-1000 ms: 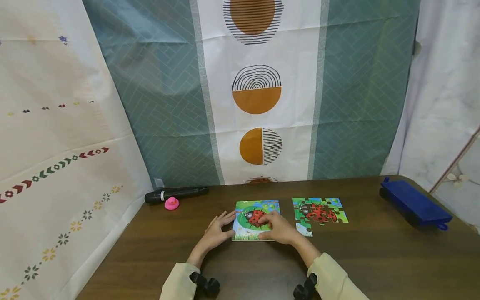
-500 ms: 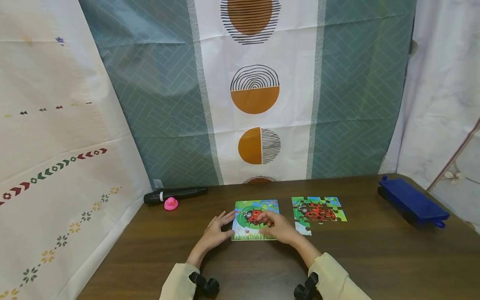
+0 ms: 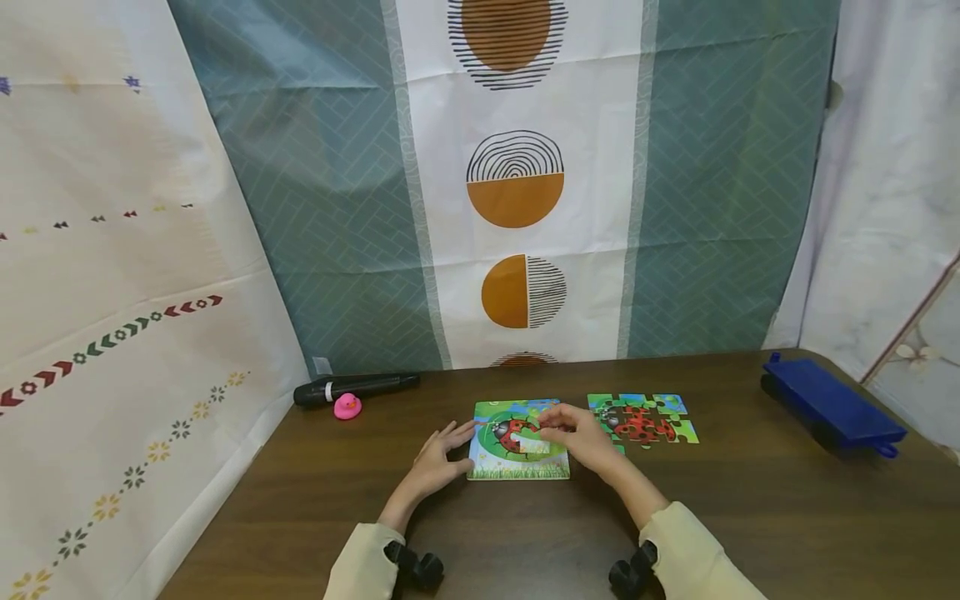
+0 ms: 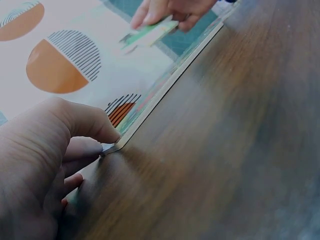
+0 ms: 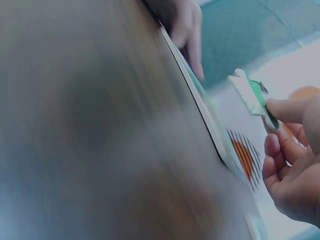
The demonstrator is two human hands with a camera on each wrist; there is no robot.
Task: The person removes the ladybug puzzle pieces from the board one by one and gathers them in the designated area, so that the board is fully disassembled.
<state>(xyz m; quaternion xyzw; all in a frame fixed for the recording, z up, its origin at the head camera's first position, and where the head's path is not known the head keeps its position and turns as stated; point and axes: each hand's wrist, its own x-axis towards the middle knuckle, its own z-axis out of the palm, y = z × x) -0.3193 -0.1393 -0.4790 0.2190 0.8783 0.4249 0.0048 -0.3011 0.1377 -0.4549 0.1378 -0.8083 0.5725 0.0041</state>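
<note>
A ladybird jigsaw board point(image 3: 487, 462) lies flat on the table in front of me. My left hand point(image 3: 437, 461) rests at its left edge, fingers spread towards the upper part and thumb point(image 4: 95, 120) touching the near corner. Above the board's right half, my right hand point(image 3: 588, 442) pinches a jigsaw piece point(image 5: 250, 97) between thumb and fingertips. The piece is tilted and raised clear of the board, green on one face and pale on the other. Right of the board lies a partly joined ladybird jigsaw point(image 3: 645, 425), its lower left hidden by my right hand.
A pink rubber duck point(image 3: 347, 407) sits before a black microphone-like object point(image 3: 375, 384) at the back left. A blue flat-topped object point(image 3: 836, 404) stands at the right edge of the wooden table point(image 3: 525, 533). Patterned cloths point(image 3: 337, 208) hang behind and beside it.
My right hand has risen from the board and shifted right, with a jigsaw piece lifted in its fingertips. My left hand keeps its place at the board's left edge.
</note>
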